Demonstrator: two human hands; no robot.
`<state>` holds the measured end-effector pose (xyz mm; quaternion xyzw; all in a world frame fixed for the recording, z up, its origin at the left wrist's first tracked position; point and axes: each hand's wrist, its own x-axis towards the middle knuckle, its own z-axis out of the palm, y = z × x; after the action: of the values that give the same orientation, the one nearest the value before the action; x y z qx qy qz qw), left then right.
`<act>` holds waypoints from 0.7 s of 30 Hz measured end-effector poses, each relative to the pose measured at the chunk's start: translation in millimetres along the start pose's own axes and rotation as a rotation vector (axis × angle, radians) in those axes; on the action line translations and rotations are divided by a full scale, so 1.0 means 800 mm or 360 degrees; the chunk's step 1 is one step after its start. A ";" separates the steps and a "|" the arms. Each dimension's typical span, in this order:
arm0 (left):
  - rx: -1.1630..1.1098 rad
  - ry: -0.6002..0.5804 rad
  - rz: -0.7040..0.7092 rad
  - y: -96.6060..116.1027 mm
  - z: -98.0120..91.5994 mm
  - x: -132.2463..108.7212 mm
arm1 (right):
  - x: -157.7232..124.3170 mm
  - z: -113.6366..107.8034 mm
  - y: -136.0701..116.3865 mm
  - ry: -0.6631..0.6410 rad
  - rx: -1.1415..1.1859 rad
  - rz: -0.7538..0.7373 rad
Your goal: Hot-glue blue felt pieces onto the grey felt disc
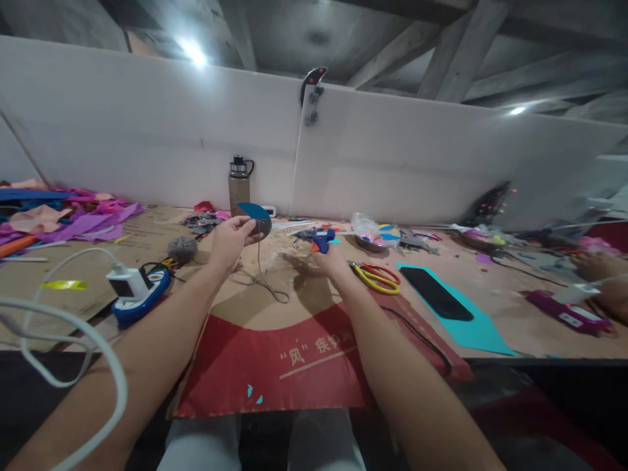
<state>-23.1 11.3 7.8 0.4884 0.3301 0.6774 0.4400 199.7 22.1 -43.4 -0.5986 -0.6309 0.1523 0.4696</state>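
My left hand (230,241) is raised over the cardboard-covered table (147,226), its fingers closed on a small round dark piece with a blue half-disc of foam (254,210) on top. A thin dark string (262,281) hangs from that piece down to the table. My right hand (330,260) reaches forward, its fingers round the handle of a blue hot glue gun (320,239) that rests low over the table. Yellow and red scissors (375,275) lie just right of that hand.
A ball of grey twine (182,248) and a white charger on a blue base (135,291) lie left. A metal bottle (239,184) stands by the white partition. A teal sheet with a black strip (441,297) lies right. Another person's hand (601,265) shows far right.
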 end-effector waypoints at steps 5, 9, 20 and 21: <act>-0.0022 0.0057 -0.0043 -0.001 -0.001 0.001 | -0.018 -0.011 -0.049 0.0012 0.0670 -0.0031; -0.0036 0.0050 -0.0015 -0.003 -0.003 0.003 | -0.037 -0.015 -0.076 -0.0205 0.1071 -0.0311; 0.0027 0.0007 -0.0011 -0.006 0.002 0.001 | -0.040 -0.010 -0.067 -0.0063 0.0450 -0.0606; 0.0041 0.0012 -0.0017 -0.006 0.002 0.001 | -0.040 -0.011 -0.067 -0.0051 0.0414 -0.0618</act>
<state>-20.3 14.0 4.2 0.4896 0.3431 0.6727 0.4360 168.3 -22.5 -11.5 -0.3978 -0.7166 0.1487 0.5532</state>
